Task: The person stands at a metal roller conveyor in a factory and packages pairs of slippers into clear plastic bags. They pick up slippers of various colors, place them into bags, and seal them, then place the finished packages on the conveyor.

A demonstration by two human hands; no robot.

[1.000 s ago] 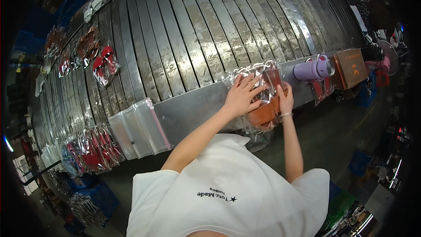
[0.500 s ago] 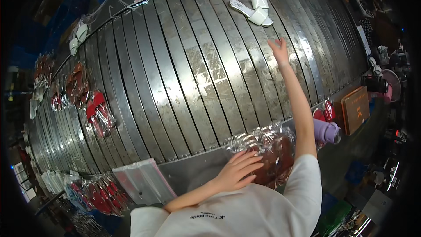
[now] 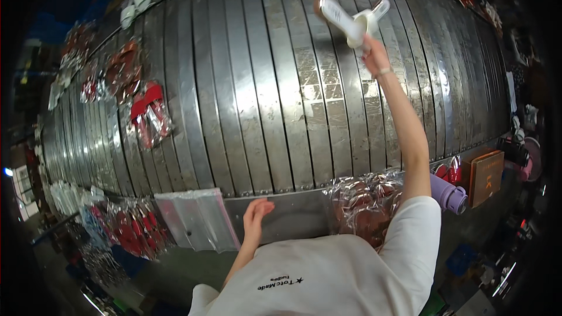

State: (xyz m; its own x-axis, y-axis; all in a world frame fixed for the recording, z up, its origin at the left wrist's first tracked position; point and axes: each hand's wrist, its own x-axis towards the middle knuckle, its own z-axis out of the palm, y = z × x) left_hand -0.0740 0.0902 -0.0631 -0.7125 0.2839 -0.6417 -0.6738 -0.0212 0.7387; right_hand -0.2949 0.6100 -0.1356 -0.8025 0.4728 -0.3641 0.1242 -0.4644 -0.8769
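Observation:
At the far side of the slatted metal conveyor, my right hand (image 3: 376,57) grips a pair of white slide sandals (image 3: 339,17) by the toe end. The two sandals splay apart, and the left one is raised off the slats at its heel. My left hand (image 3: 256,215) hovers over the grey ledge (image 3: 293,215) at the conveyor's near edge. Its fingers are loosely stretched and hold nothing. Beside it on the left lies a stack of clear plastic bags (image 3: 196,219). Brown sandals in clear wrap (image 3: 364,202) rest on the ledge to its right.
Wrapped red sandals (image 3: 151,114) and brown ones (image 3: 124,65) ride on the conveyor's left side. A purple bottle (image 3: 448,194) and an orange-brown box (image 3: 486,178) stand near my right elbow. Several wrapped red pairs (image 3: 137,227) hang at the lower left.
My right hand has reached the white sandals, closed on them and begun lifting them. My left hand has moved left, away from the wrapped brown sandals.

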